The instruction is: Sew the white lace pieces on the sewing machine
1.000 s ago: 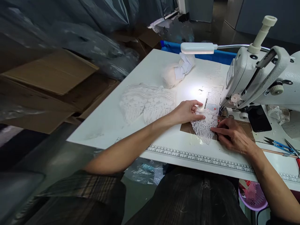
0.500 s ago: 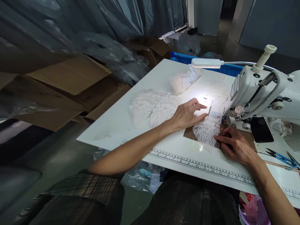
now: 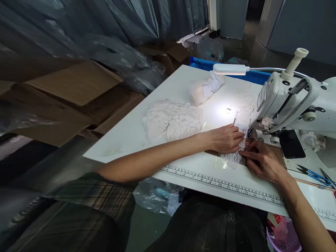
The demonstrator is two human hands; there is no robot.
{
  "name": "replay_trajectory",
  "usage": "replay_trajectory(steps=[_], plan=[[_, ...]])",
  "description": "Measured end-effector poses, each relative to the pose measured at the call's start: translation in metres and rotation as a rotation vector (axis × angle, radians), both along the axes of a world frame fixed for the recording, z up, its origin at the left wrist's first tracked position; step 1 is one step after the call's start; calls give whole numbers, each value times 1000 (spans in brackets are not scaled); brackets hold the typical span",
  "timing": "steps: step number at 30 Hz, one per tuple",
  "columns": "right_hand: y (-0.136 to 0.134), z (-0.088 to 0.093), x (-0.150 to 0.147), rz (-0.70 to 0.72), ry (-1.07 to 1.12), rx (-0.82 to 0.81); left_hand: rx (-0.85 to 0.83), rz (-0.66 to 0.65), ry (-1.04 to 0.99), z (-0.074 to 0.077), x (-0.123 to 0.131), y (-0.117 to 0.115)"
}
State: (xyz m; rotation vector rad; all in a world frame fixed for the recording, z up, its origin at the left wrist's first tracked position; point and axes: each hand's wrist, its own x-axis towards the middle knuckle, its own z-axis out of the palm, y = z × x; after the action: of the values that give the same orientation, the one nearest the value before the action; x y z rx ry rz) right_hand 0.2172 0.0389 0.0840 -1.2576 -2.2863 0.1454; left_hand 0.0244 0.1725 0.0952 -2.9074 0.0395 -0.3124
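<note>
A small white lace piece (image 3: 232,159) lies on the white table (image 3: 168,87) just in front of the needle of a white sewing machine (image 3: 291,101). My left hand (image 3: 225,139) rests palm down on top of the lace with its fingers together, pressing it flat. My right hand (image 3: 259,161) sits at the lace's right edge, fingers curled and pinching that edge. A brown card patch (image 3: 278,152) lies under the lace and my right hand.
A pile of white lace (image 3: 172,120) and a pale fabric bundle (image 3: 202,91) lie further back. A lamp (image 3: 231,69) lights the needle area. A phone (image 3: 291,143), blue scissors (image 3: 316,174), a printed ruler (image 3: 223,183) and cardboard boxes (image 3: 73,84) surround the spot.
My left hand has slid right and toward me, from the lace's far left edge onto the lace by the needle. The right hand has stayed at the lace's right edge.
</note>
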Motion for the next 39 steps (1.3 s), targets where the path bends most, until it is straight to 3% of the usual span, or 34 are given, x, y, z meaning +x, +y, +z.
replay_trajectory(steps=[12,21,39], plan=[[0,1,3,-63,-63,14,-62,150,-37,-5,7,-8],[0,7,3,-76,-60,-35,-172,188,-51,-10,4,-9],[2,2,1,-101,-4,26,-133,206,-51,-8,7,-13]])
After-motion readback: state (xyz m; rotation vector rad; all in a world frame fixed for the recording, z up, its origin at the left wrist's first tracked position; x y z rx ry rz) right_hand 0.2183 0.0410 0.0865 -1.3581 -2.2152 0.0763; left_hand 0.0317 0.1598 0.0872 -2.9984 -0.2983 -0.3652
